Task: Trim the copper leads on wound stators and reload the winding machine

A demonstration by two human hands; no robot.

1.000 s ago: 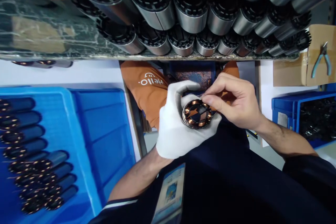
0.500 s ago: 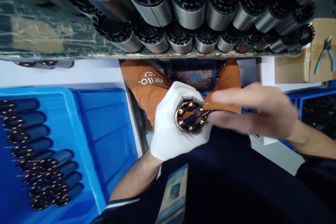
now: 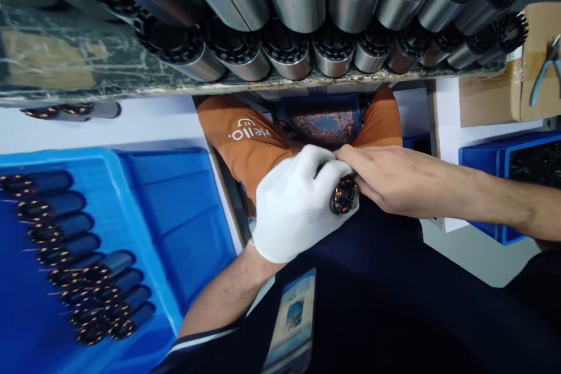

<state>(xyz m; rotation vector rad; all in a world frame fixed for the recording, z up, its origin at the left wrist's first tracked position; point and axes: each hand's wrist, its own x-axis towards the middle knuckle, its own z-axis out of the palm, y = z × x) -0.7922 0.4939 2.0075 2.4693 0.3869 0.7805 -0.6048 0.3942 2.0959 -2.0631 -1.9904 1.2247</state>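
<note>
In the head view my left hand (image 3: 294, 205), in a white glove, is wrapped round a wound motor stator (image 3: 344, 195). The stator's open end, ringed with copper windings, faces up and to the right, and the glove hides most of its body. My bare right hand (image 3: 388, 178) is closed against the stator's right side and the gloved fingers. Its fingertips are pinched together there, and whatever lies between them is hidden.
Above, metal stator cores (image 3: 295, 3) stand in rows along the bench edge (image 3: 149, 92). A blue tray (image 3: 109, 187) on the left holds wound stators (image 3: 56, 234). On the right are a cardboard box (image 3: 491, 99), pliers (image 3: 544, 73) and a blue bin (image 3: 506, 187). Copper scraps (image 3: 326, 124) fill a lower bin.
My right hand has come in from the right and closed at the stator's side. My left hand has turned the stator, so its wound end now points more to the right.
</note>
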